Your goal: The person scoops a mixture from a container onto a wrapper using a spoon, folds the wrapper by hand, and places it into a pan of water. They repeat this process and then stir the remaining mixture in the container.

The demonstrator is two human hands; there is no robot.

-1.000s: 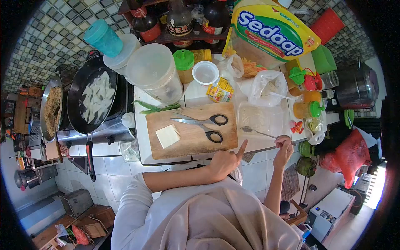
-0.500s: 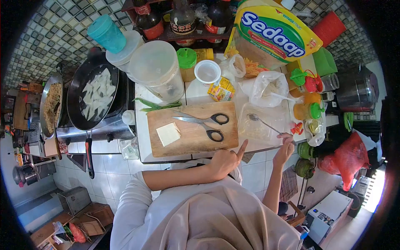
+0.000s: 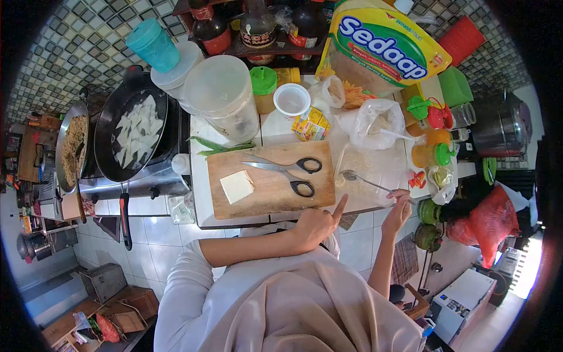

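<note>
My right hand [image 3: 397, 214] grips the handle end of a metal spoon [image 3: 370, 181], whose bowl is over a clear plastic container [image 3: 375, 161]. My left hand [image 3: 316, 227] is near the container's lower left corner, just below the cutting board, with its index finger stretched out and the other fingers curled. Nothing shows in it. On the wooden cutting board [image 3: 270, 199] lie black-handled scissors [image 3: 281, 169] with parted blades and a pale square slab [image 3: 237, 187]. Green chillies or leaves [image 3: 220, 145] lie behind the board.
A pan with white pieces [image 3: 130, 132] and a pan with brown food [image 3: 73, 146] stand on the stove at left. Behind the board are a large clear tub [image 3: 220, 97], a white cup [image 3: 292, 100] and a yellow Sedaap pouch [image 3: 381, 47]. Jars stand at right.
The spoon's bowl has shifted slightly left and down in the container, and my right hand has moved a little down. My left hand has hardly moved.
</note>
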